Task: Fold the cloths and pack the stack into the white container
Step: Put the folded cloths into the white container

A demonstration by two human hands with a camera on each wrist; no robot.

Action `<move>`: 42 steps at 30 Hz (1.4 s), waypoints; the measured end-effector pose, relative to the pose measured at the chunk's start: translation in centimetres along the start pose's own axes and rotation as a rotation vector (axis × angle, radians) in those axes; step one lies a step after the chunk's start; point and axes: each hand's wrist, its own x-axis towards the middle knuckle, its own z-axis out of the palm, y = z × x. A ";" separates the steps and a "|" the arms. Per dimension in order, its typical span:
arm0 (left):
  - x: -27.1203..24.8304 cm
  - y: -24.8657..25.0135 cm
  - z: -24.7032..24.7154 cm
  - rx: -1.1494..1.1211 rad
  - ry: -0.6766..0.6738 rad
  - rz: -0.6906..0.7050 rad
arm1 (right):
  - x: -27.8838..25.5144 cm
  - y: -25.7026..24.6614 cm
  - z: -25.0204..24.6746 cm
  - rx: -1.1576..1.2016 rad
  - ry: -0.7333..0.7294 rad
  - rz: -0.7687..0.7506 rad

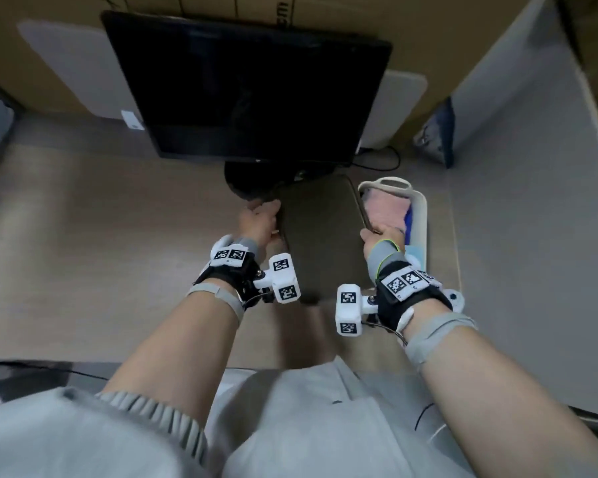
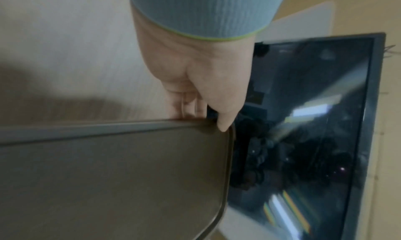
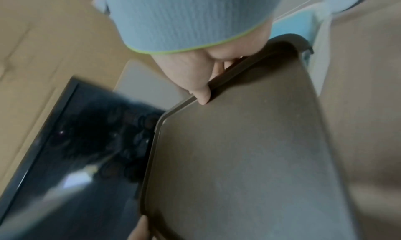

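Observation:
A dark brown flat lid hangs above the desk, held between both hands. My left hand grips its left rim near the far corner, thumb on top and fingers curled beneath, as the left wrist view shows on the lid. My right hand grips the right rim the same way on the lid. Right of the lid stands the white container with a folded pink cloth on top and a blue cloth beside it.
A black monitor on its round foot stands just beyond the lid, with cables behind. Cardboard boxes line the back wall. A grey partition rises at the right. The wooden desk stretches to the left.

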 end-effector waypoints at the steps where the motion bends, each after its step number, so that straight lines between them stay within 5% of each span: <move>1: -0.7 -0.9 3.0 0.027 -0.043 -0.011 | 1.2 1.0 -2.4 0.029 0.030 0.025; 4: -2.9 -3.4 10.1 0.168 -0.123 -0.008 | 3.8 3.4 -7.7 0.021 0.038 0.050; 12: -2.2 -4.4 16.2 0.359 -0.160 0.001 | 7.1 6.3 -11.9 -0.069 0.034 0.134; 27: 2.1 -3.7 16.7 0.732 -0.246 0.059 | 10.4 5.5 -11.0 0.027 0.046 0.126; 33: 2.5 -4.9 16.9 0.760 -0.183 -0.008 | 12.3 7.3 -11.2 -0.059 -0.067 0.143; 42: 2.7 -5.1 18.6 0.910 -0.072 -0.120 | 13.7 6.9 -12.7 -0.236 -0.016 0.137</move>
